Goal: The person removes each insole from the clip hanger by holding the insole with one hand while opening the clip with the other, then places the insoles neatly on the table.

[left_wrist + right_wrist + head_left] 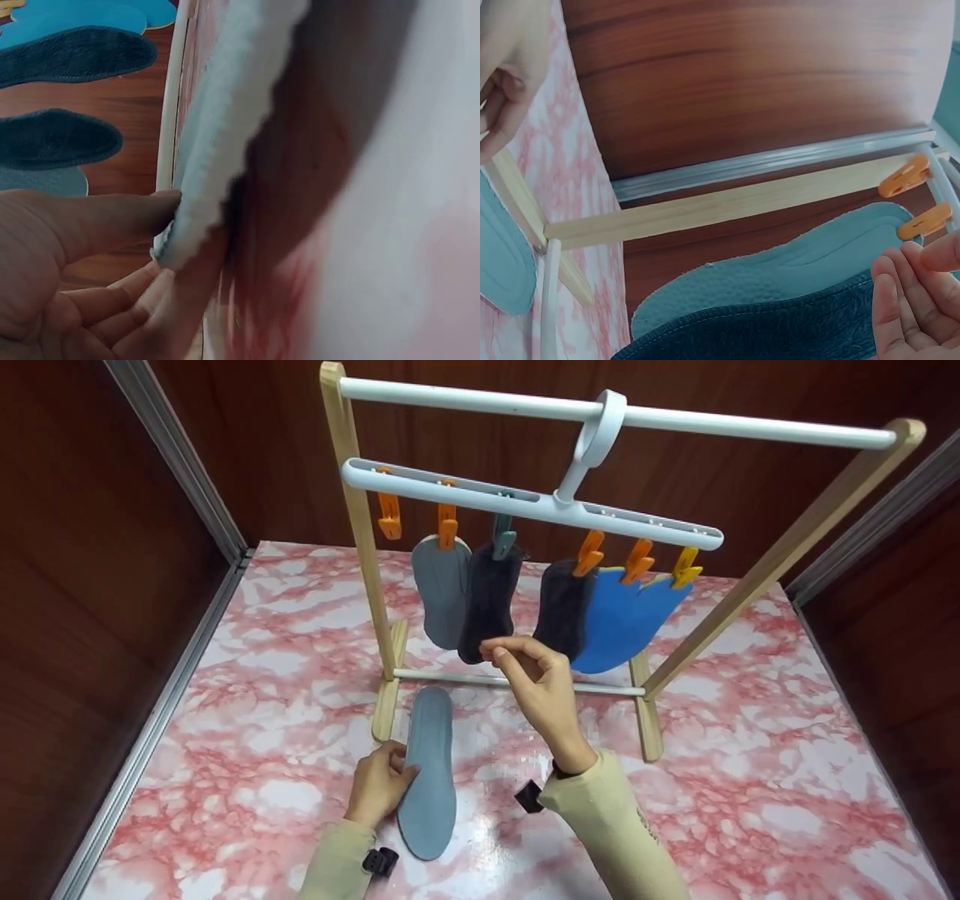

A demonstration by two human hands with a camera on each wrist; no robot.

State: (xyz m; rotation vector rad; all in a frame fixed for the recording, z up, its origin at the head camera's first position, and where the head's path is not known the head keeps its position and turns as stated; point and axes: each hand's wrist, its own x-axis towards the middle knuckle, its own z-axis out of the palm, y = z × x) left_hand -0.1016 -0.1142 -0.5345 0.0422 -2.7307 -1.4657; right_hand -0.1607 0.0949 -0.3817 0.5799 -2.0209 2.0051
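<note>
My left hand (381,784) pinches the edge of a grey insole (431,810) low over the table; in the left wrist view the thumb (142,214) lies on one face and fingers behind the other. My right hand (544,682) is raised in front of the rack with nothing in it, fingers loosely bent. It is nearest to two dark insoles, one on the left (491,600) under a teal clip (504,540), one on the right (562,604) under an orange clip (589,553). Another grey insole (442,596) hangs from an orange clip (447,525).
A white clip hanger (457,493) hooks over the bar (750,426) of a wooden stand (787,555). Its leftmost orange clip (389,517) holds nothing. Blue insoles (622,622) hang at right from orange and yellow clips. Wood-brown panels (90,547) surround the pink marbled table (285,697).
</note>
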